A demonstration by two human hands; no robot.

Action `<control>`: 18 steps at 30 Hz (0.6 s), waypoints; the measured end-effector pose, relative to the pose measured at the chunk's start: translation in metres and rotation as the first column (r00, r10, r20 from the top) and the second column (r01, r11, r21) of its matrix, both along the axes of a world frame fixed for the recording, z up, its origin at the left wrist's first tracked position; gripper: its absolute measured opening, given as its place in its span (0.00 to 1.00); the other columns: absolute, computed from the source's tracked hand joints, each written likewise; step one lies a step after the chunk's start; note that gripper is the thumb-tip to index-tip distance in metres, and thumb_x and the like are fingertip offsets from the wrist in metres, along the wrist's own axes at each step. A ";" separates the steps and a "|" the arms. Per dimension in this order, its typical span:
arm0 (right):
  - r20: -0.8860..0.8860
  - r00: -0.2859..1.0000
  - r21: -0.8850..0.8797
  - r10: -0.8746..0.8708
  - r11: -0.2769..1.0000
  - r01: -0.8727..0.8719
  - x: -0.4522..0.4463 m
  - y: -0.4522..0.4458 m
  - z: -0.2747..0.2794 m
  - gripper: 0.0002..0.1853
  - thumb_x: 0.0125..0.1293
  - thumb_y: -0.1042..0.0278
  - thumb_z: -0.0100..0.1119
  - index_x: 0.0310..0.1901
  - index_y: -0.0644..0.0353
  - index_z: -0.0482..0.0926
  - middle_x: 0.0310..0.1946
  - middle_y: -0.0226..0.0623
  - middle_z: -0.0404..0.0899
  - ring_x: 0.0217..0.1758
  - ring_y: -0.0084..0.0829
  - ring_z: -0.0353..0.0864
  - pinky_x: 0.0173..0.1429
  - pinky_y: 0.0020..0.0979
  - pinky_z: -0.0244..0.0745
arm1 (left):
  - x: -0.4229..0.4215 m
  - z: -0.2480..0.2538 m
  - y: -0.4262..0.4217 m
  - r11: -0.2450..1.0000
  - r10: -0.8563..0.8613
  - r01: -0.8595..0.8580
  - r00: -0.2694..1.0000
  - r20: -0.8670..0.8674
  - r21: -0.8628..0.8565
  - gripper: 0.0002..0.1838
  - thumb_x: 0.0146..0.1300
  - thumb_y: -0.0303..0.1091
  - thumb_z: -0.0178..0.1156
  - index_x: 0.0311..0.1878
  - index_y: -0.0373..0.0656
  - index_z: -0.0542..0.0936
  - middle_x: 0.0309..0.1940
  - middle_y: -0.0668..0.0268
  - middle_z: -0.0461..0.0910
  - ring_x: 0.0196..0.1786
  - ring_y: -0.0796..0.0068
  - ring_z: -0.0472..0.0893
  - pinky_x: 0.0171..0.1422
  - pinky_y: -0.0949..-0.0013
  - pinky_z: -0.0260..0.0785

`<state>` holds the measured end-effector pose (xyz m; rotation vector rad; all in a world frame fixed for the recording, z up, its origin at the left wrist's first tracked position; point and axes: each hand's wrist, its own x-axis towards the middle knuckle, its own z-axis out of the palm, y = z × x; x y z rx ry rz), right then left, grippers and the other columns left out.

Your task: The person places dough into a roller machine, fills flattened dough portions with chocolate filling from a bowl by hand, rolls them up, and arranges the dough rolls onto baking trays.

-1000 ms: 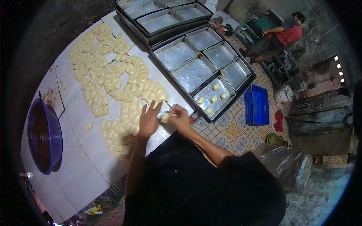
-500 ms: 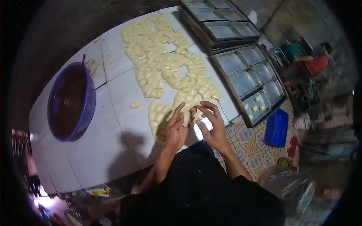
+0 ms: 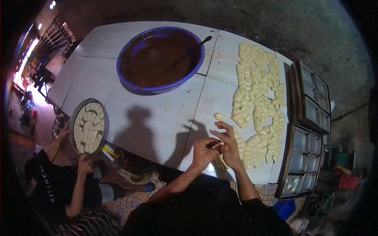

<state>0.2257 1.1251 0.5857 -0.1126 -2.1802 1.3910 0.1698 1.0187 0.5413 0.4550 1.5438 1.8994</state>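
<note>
My left hand (image 3: pixel 204 154) and my right hand (image 3: pixel 232 151) meet above the front edge of the white tiled table. The left is closed in a pinch, its fingertips against the right thumb. On my right hand the upper fingers stretch out, while the thumb bends inward. A small pale bit shows between the hands, mostly hidden by fingers. Beneath and beyond them lies a sheet of pale dough (image 3: pixel 256 151) cut into pieces. One loose dough piece (image 3: pixel 220 117) sits just past my right fingertips.
A purple basin (image 3: pixel 159 84) of brown filling, with a spoon handle, stands farther back. Divided metal trays (image 3: pixel 298 161) line the right edge, one holding several dough balls. At left, a co-worker holds a round pan (image 3: pixel 105 129) of cut dough. Another person in red is far right.
My view has swung left, bringing the co-worker and round pan into sight. My hands have come together, and the left fingers have closed from a looser, spread pose.
</note>
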 end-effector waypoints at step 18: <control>0.120 0.992 -0.663 0.035 0.746 0.054 -0.057 0.071 -0.073 0.47 0.62 0.33 0.55 0.74 0.52 0.51 0.71 0.40 0.55 0.64 0.34 0.67 0.55 0.37 0.71 | -0.355 -0.047 0.125 0.844 -0.075 -0.375 0.627 -0.776 -0.385 0.45 0.67 0.69 0.33 0.24 0.33 0.79 0.20 0.56 0.78 0.26 0.64 0.80 0.36 0.63 0.72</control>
